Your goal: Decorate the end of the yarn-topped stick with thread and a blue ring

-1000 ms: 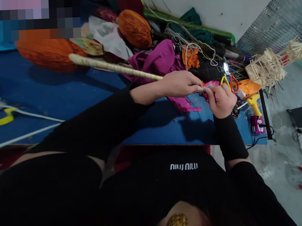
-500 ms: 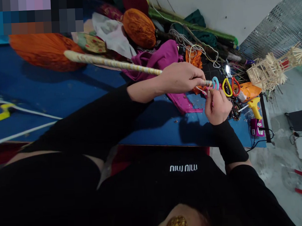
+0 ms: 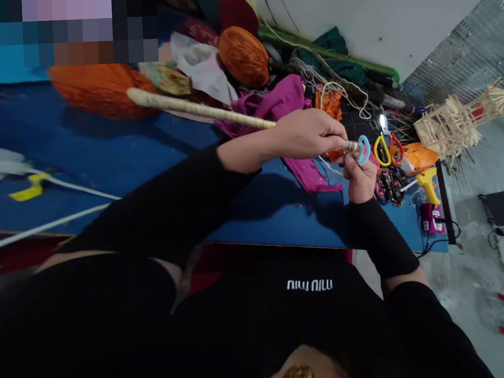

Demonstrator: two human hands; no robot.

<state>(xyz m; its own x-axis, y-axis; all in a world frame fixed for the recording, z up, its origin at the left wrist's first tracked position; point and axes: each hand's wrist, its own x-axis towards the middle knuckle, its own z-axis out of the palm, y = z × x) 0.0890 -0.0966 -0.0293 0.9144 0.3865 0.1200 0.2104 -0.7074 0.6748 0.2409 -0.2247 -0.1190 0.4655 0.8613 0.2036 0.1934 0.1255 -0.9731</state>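
Observation:
My left hand (image 3: 310, 132) is closed around a long tapered stick (image 3: 207, 110) wrapped in pale yellow and white bands. The stick's thick end points left, and its thin end comes out past my fingers. A light blue ring (image 3: 363, 150) sits at that thin end. Just below it, my right hand (image 3: 360, 178) is closed, with thumb and fingers pinched together. A thin pale string (image 3: 331, 167) runs from under my left hand to the right fingers, which partly hide its end.
Behind my hands lie magenta cloth (image 3: 273, 101), an orange cloth-covered bundle (image 3: 244, 56) and red-yellow-handled scissors (image 3: 387, 147). To the right are a yellow glue gun (image 3: 428, 186), a purple power strip (image 3: 432, 218) and a wooden-stick model (image 3: 445, 123). White cord (image 3: 49, 227) crosses the left side.
My right hand has shifted slightly left, closer beneath the stick's thin end, and its fingers have turned. The left hand keeps its hold. The whole view has shifted a little.

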